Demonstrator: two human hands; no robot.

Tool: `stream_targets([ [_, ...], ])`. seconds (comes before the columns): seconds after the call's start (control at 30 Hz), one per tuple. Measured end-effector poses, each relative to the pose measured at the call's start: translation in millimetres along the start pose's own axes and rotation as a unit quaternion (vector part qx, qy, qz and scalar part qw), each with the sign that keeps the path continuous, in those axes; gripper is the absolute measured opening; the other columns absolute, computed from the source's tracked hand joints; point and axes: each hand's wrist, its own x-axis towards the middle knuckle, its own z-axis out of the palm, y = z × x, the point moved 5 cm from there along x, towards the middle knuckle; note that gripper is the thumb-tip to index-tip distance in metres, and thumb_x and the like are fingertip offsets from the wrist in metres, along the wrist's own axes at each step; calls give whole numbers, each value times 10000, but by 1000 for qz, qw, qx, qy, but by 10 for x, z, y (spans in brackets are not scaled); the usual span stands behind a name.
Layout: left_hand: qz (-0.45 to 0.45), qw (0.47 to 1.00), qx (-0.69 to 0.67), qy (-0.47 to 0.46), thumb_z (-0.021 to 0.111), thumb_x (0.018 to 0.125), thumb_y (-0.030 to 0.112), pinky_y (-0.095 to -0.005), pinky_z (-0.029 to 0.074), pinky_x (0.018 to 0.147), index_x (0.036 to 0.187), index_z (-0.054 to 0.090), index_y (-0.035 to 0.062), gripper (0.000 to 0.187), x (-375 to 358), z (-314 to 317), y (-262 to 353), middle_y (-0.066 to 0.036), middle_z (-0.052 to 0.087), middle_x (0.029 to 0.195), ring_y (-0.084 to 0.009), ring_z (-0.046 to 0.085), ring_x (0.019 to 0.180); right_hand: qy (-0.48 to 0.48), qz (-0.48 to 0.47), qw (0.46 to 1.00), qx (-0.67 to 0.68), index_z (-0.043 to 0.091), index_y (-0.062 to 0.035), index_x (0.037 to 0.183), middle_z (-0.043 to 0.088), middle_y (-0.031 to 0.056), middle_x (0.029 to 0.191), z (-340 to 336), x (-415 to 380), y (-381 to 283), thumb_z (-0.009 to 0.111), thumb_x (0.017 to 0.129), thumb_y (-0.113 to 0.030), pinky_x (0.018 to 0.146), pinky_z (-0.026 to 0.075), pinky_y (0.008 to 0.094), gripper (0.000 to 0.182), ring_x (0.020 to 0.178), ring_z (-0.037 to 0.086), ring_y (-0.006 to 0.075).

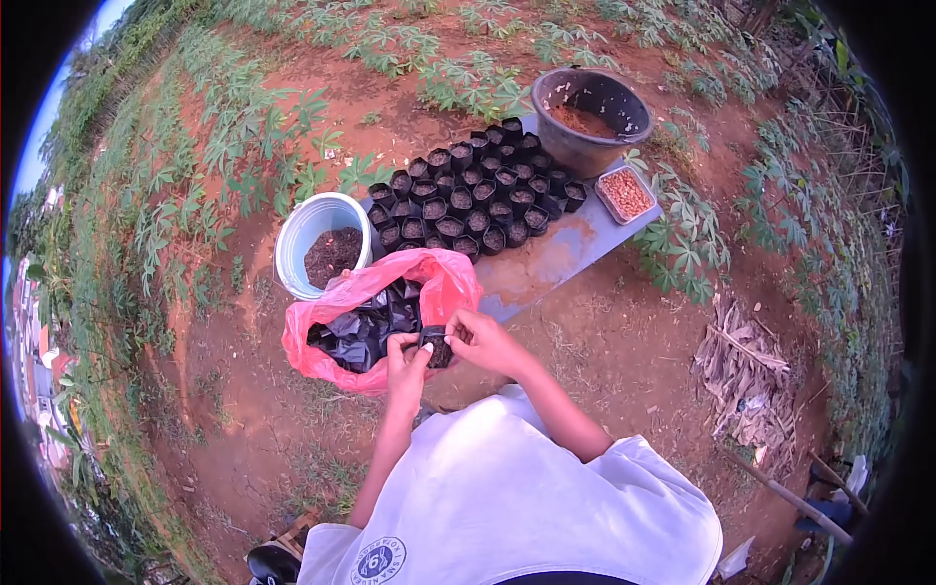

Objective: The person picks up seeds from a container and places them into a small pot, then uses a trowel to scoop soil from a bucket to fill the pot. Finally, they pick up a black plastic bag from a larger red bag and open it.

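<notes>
A small black seedling bag (437, 349) with dark soil in it is held between my two hands. My left hand (404, 361) pinches its left edge with thumb and fingers, and my right hand (478, 341) grips the right side of its rim. Just behind and to the left lies a wide-mouthed pink plastic bag (450, 276) containing flat black seedling bags (359, 333). Farther left, a pale blue bucket (286, 246) holds dark soil (333, 253).
Several rows of filled black seedling bags (473, 198) stand on a grey board (585, 255) smeared with reddish soil. A dark bucket (556, 144) and a clear tray of reddish seeds (627, 195) sit at its far right. Dry leaves (746, 366) lie on the ground to the right.
</notes>
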Motion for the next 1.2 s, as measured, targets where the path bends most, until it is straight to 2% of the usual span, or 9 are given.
stream_targets([
  [0.13,53,998,-19,14,615,916,61,-231,446,739,1077,448,63,231,187,766,-102,-33,573,956,-88,552,831,18,-20,1000,9,534,-26,890,530,-1,734,-686,-83,240,627,863,-40,606,446,245,98,666,514,76],
  [0.2,24,995,88,35,605,920,43,-228,445,730,1059,458,64,204,212,1128,-119,-28,564,959,-82,549,846,23,21,998,59,533,-32,896,523,-27,744,-1012,-170,423,620,879,-37,608,437,228,89,686,502,51],
  [0.27,76,995,61,19,600,918,33,-236,455,749,1034,475,59,172,331,1384,-353,-40,552,989,-95,562,875,31,37,995,86,533,-33,899,521,-35,750,-1288,-299,564,616,887,-38,605,434,224,85,688,498,42],
  [0.4,121,978,165,35,598,912,31,-239,465,784,1010,532,14,120,413,1827,-485,-22,525,949,-102,575,874,47,97,989,99,530,-35,897,524,-43,760,-1747,-474,813,609,904,-42,596,433,214,79,677,500,31],
  [0.57,158,924,347,38,666,824,31,-298,501,746,866,607,7,76,432,2136,-483,-97,531,899,-201,611,835,53,103,987,111,526,-35,894,532,-37,762,-1998,-580,1181,603,908,-41,589,436,210,79,670,511,33],
  [0.77,136,918,373,13,692,796,63,-334,473,655,833,622,0,102,688,2347,-704,-102,538,816,-210,589,739,96,140,974,147,544,-31,880,550,-16,725,-2175,-603,1586,619,886,-44,590,430,229,76,640,505,48],
  [0.9,104,915,389,-5,693,798,68,-336,477,670,826,626,6,95,980,2504,-835,-107,548,827,-219,590,725,93,197,969,116,522,-38,909,557,-12,755,-2390,-526,1641,607,916,-48,593,452,222,87,662,538,58],
  [1.03,80,924,371,-36,694,800,77,-354,484,695,817,631,16,89,1388,2691,-991,-105,548,793,-232,597,729,130,165,974,87,520,-38,911,559,-3,749,-2590,-347,2059,606,919,-52,593,455,228,88,650,542,68],
  [1.2,44,921,377,-90,699,799,95,-372,491,732,822,634,27,97,2018,2875,-1272,-114,577,800,-247,611,759,175,212,957,92,527,-34,917,566,8,753,-2878,-83,2410,616,918,-59,600,468,232,92,649,556,77],
])
